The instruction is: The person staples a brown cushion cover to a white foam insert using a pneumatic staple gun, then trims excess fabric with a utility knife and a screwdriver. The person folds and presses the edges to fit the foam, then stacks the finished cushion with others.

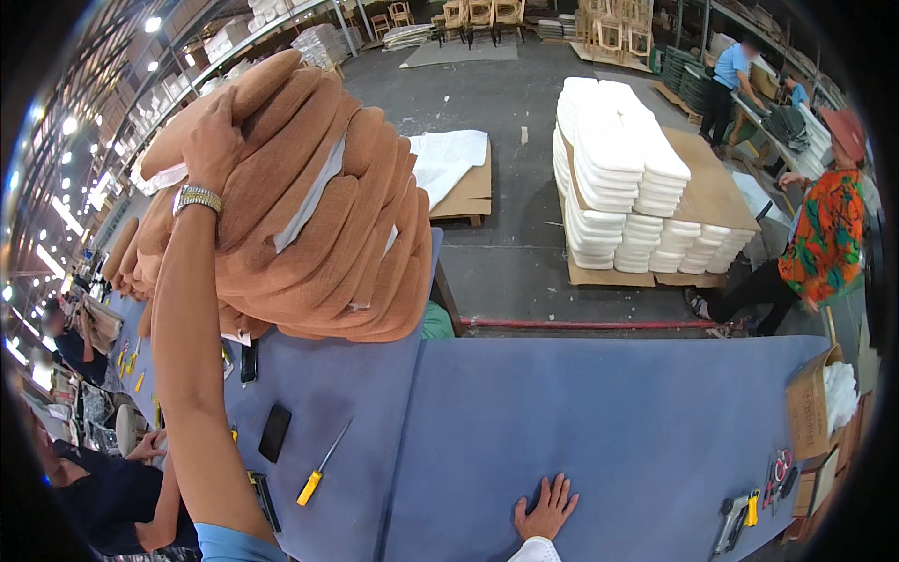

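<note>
A tall pile of brown fabric-covered cushions [309,206] leans on the left part of the blue table. My left arm reaches up to it. The fingers of my left hand [213,145] are closed over the edge of the top cushion [267,82]; the fingertips are partly hidden. White sheets show between some cushions. My right hand [546,509] lies palm down on the blue tabletop [599,412], fingers spread, holding nothing. Between the hands lie a yellow-handled screwdriver [323,464] and a black phone [274,433].
Staple guns [732,520], scissors [779,473] and an open cardboard box [813,403] sit at the right end. Beyond the table stand stacked white foam pads [609,178] on a pallet. A person in a bright patterned shirt [824,234] is at right; a person in dark clothing [112,496] works at left.
</note>
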A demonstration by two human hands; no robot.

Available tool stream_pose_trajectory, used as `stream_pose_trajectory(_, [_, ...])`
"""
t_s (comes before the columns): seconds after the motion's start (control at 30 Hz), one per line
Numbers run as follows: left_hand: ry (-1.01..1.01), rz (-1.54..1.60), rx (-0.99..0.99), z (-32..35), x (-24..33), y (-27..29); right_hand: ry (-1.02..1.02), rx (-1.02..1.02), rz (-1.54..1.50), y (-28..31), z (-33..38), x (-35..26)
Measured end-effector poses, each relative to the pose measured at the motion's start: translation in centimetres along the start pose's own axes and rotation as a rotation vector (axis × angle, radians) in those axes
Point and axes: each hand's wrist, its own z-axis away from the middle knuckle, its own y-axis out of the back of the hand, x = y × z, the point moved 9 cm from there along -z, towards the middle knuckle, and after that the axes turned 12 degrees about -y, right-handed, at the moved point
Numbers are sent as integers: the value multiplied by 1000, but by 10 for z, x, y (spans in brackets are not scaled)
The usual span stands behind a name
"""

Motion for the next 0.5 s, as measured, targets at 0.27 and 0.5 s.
stream_pose_trajectory(0.27, [282, 33, 186, 52, -80, 149, 3, 71, -84, 1, -5, 3])
stream_pose_trajectory(0.5, [-78, 316, 757, 101, 5, 451, 77, 86, -169, 1, 0, 8])
